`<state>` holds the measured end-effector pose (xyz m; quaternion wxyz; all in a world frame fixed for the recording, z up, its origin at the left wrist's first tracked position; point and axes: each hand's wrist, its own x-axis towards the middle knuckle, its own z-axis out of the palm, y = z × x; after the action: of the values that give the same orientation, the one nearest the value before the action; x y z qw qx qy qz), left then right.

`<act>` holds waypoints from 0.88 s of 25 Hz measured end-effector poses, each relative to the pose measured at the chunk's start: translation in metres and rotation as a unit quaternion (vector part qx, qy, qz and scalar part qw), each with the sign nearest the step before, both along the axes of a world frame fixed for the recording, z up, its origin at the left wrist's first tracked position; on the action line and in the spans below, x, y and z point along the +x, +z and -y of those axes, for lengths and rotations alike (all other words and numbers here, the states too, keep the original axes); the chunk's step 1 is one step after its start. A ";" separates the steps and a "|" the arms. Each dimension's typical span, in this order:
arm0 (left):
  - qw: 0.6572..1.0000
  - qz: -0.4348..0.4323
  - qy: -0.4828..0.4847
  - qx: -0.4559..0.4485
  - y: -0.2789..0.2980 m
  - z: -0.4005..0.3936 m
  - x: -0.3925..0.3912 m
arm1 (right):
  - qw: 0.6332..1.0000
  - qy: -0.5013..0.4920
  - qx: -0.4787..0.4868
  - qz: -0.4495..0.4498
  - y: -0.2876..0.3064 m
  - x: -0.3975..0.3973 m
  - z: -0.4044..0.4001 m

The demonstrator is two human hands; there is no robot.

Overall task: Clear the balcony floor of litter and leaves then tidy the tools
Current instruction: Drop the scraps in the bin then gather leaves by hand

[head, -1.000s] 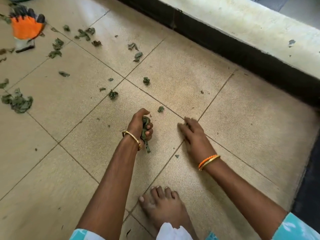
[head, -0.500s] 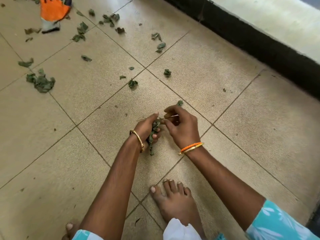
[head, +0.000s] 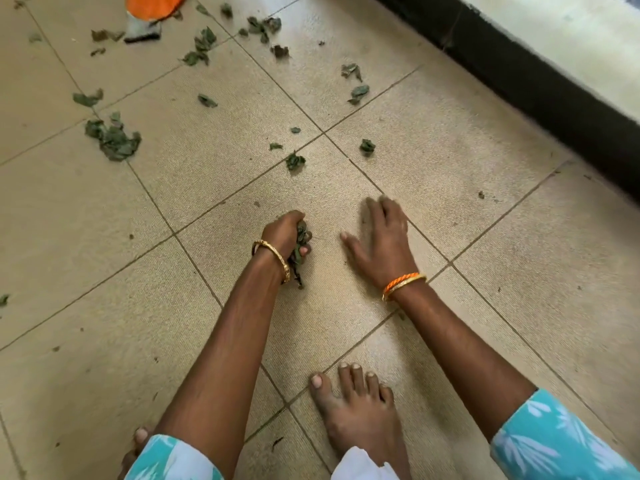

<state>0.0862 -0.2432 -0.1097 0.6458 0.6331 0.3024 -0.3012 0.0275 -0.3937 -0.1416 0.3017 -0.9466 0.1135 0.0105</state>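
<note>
My left hand [head: 284, 233] grips a bunch of dry green leaves [head: 299, 254] just above the beige tiled floor [head: 207, 341]. Some leaves hang out below the fist. My right hand [head: 381, 240] lies flat on the tile to the right, fingers spread and blurred, holding nothing. Loose leaves are scattered further out: a single leaf [head: 295, 161], another leaf [head: 367, 147], and a bigger leaf pile [head: 114, 136] at the left. An orange and grey work glove [head: 149, 12] lies at the top edge, partly cut off.
A black skirting strip [head: 519, 74] under a pale ledge [head: 571, 36] runs along the right side. My bare feet [head: 356, 410] stand on the tiles close below the hands. More leaves [head: 201, 46] lie near the glove.
My right hand has left the bunch in my left hand and gone flat onto the floor to the right. The view has shifted slightly closer to the floor.
</note>
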 end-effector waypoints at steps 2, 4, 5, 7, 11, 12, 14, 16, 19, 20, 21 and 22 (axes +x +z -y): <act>1.000 -0.009 0.012 -0.007 0.001 -0.003 0.001 | 0.994 0.078 -0.020 0.071 -0.010 -0.008 -0.016; 0.999 -0.017 0.034 -0.026 0.003 -0.004 0.000 | 0.985 0.113 -0.044 0.121 -0.011 -0.013 -0.022; 0.998 -0.019 0.039 -0.034 0.004 -0.005 0.000 | 0.982 0.119 -0.055 0.136 -0.009 -0.010 -0.022; 0.998 -0.028 0.030 -0.038 0.003 -0.003 0.000 | 0.983 0.121 -0.075 0.116 -0.003 0.000 -0.019; 1.000 -0.016 0.006 -0.024 0.000 -0.002 0.004 | 0.996 0.080 0.027 0.035 0.022 0.024 -0.016; 1.000 -0.006 -0.001 -0.014 -0.001 -0.002 0.006 | 0.994 0.049 0.088 0.032 0.032 0.031 -0.017; 1.000 0.018 -0.011 0.006 -0.001 -0.001 0.010 | 0.978 0.006 0.204 0.040 0.046 0.043 -0.025; 0.999 0.032 -0.009 0.003 -0.001 -0.001 0.014 | 0.969 0.003 0.239 0.058 0.049 0.050 -0.040; 0.999 0.039 0.016 -0.014 -0.001 -0.005 0.025 | 0.981 0.051 0.169 0.079 0.046 0.059 -0.060; 0.999 0.043 0.017 0.009 0.000 -0.007 0.030 | 0.984 0.086 0.136 0.074 0.045 0.063 -0.063; 0.998 0.047 0.021 0.037 0.000 -0.009 0.034 | 0.984 0.121 0.109 0.069 0.046 0.068 -0.064; 0.997 0.047 0.030 0.059 0.000 -0.013 0.040 | 0.982 0.150 0.094 0.068 0.048 0.074 -0.064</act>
<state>0.1260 -0.2306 -0.1096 0.6292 0.6745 0.3080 -0.2331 0.1015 -0.3300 -0.0937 0.3909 -0.9189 -0.0525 0.0016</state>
